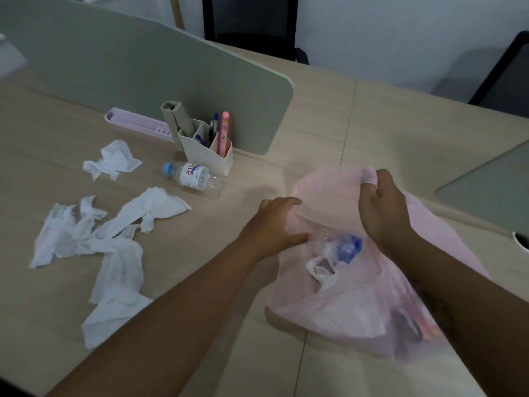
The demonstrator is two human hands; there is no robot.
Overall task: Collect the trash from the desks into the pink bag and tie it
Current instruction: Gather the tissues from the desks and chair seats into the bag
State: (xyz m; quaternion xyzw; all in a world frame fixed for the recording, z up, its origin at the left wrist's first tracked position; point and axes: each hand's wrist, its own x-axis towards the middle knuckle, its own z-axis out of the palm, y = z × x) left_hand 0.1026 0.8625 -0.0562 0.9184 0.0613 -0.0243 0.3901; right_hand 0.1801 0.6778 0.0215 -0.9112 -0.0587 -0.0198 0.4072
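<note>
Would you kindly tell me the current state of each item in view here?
pink bag: mouth open, untied, trash inside.
left hand: grips the bag's rim.
right hand: pinches the bag's rim.
water bottle: capped, lying on its side on the desk.
tissues: crumpled, loose on the desk.
pen holder: upright, pens inside.

At four o'clock we see a translucent pink plastic bag point(347, 312), thin, faintly glossy and creased. The pale wood-grain worktop point(252, 359) under it looks smooth and matt. At eight o'clock, crumpled white paper tissues point(114, 242) look soft and ragged. At ten o'clock a clear plastic bottle with a blue cap point(196, 177) shines beside a cream plastic pen holder point(213, 159) and a grey-green divider panel point(137, 67), both matt.
</note>
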